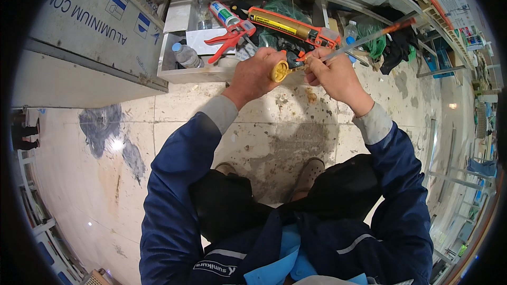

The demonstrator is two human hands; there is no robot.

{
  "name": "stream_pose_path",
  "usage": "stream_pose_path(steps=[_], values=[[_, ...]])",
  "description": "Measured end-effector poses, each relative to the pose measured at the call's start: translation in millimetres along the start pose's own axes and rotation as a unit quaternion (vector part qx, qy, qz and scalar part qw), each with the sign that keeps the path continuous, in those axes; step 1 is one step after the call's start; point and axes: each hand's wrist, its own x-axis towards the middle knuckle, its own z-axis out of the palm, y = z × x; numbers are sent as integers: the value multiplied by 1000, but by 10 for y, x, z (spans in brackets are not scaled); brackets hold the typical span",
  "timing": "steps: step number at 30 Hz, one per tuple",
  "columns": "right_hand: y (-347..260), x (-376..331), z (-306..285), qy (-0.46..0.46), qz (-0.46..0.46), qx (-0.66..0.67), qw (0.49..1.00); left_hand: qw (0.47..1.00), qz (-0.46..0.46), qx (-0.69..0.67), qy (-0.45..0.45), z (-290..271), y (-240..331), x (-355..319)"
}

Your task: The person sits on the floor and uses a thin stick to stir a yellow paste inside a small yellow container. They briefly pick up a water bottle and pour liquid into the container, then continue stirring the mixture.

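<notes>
My left hand (259, 74) is closed around a piece with a yellow, round, hollow-looking end (280, 71); the rest of it is hidden in my palm. Close beside it, my right hand (334, 76) has its fingers pinched together on a long thin grey stick (364, 40), which slants up to the right and has an orange-brown far end. Some yellow stuff bridges the gap between both hands. Just beyond them lie an orange caulking gun (285, 25) with a gold-brown tube and a red caulking gun (231, 39) with a white and green cartridge (224, 13).
A pale open box (179, 76) bears the guns, a blue-capped plastic bottle (186, 55) and green plastic bags. Another bottle (350, 30) and black cloth (397, 55) lie right. A large printed panel (95, 16) stands left. My shoes rest on the stained tiled floor (253, 142).
</notes>
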Motion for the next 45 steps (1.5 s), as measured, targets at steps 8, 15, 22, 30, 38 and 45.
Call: stream_pose_path(steps=[8,15,22,30,38,45], values=[[86,46,35,-12,81,156,984,997,26,-56,42,54,-121,-61],[93,8,126,-47,-67,-13,997,996,-9,-92,19,49,-84,-3],[74,-79,114,-66,-170,-109,977,997,-18,-73,2,-22,-19,21],[95,-86,163,-50,-169,-90,980,996,-16,-83,-8,-138,26,40],[82,-84,147,-81,-106,-39,990,983,62,-169,28,-32,-70,3],[63,-102,141,-51,-182,-107,976,985,53,-166,15,59,-133,13]])
